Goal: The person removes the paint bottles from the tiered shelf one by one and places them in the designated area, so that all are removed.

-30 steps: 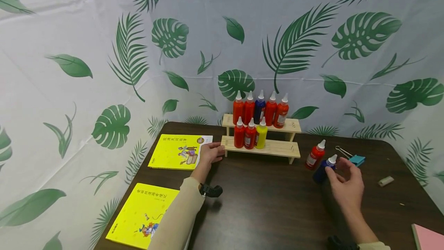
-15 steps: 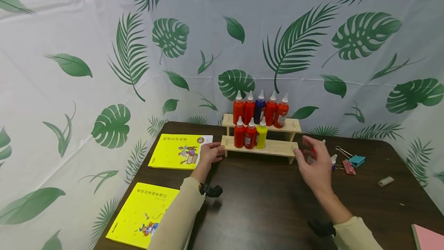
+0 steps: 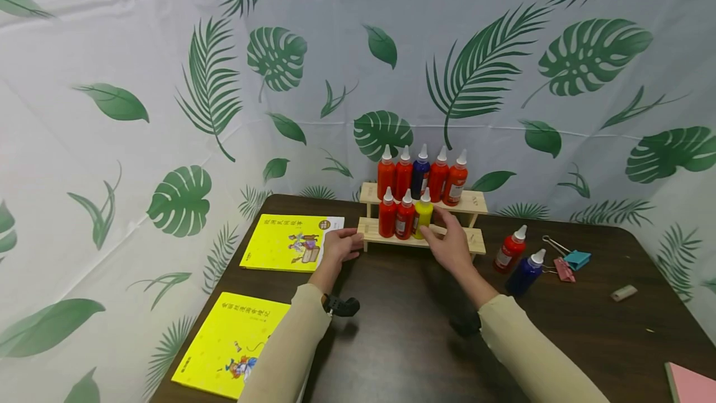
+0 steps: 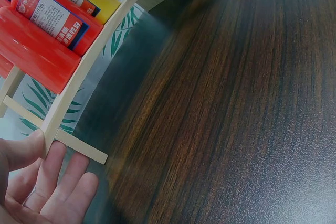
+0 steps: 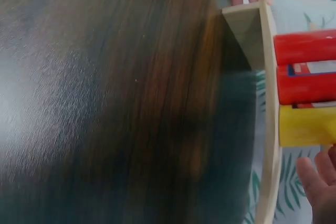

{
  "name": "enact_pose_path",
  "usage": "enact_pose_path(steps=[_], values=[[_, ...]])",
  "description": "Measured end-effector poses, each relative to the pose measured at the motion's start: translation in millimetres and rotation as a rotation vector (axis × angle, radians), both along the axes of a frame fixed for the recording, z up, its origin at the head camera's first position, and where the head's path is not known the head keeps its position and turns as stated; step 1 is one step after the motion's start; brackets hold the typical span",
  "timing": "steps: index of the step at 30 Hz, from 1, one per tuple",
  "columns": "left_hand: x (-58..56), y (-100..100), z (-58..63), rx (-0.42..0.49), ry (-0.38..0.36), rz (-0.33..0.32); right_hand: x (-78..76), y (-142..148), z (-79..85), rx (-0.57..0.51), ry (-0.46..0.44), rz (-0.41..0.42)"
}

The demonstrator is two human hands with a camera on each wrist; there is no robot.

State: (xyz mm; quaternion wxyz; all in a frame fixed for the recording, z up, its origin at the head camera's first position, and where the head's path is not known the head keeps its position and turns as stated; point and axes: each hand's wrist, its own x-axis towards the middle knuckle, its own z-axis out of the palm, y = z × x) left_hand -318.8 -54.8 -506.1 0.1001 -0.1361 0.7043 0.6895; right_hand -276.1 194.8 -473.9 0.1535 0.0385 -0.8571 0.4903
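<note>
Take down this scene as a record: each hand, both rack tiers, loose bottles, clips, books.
Left hand: grips left end of wooden rack
Right hand: at the yellow bottle; firm grip unclear
Upper tier: four reddish bottles, one blue bottle
Lower tier: two red bottles, the yellow bottle
Right of rack: loose red bottle, loose blue bottle
Clips: turquoise clip, pink clip
Books: two, yellow covers, on the left

A yellow far book (image 3: 279, 243) and a matching near book (image 3: 224, 341), the latter partly hidden, lie along the left of a dark tabletop (image 3: 391, 334). At right, a blue clip (image 3: 578, 259) and a pink clip (image 3: 565, 270) sit close together, a pale block (image 3: 623, 293) farther right. A pink pad (image 3: 692, 385) edges in near right; leaf-print cloth (image 3: 335, 17) hangs behind.
</note>
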Motion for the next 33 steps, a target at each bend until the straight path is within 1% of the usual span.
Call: enact_pose_path(steps=[7,11,15,19,23,26,30,33], values=[[-1.3,1,-1.6,-0.008,0.002,0.005,-11.4,-10,-4.7,-0.043,-0.005,-0.068],[-1.0,1,-1.8,-0.011,0.005,0.006,-14.7,-13,-3.6,-0.037,-0.013,-0.097],[-1.5,1,-2.0,-0.009,0.004,-0.001,-14.6,-12,-3.0,-0.031,-0.01,-0.109],[-1.7,1,-2.6,-0.005,0.0,-0.008,-11.0,-11,-3.6,-0.06,-0.003,-0.105],[-0.9,1,-2.1,-0.006,0.003,0.001,-4.8,-10,-4.6,-0.088,0.01,-0.106],[0.1,0,-1.8,-0.009,-0.009,0.004,4.3,-7,-4.1,-0.102,0.003,-0.115],[0.5,0,-1.9,-0.012,-0.023,0.002,22.6,1,1.2,-0.125,-0.025,-0.128],[0.0,0,-1.8,-0.009,-0.011,0.006,39.5,10,6.3,-0.132,-0.051,-0.143]])
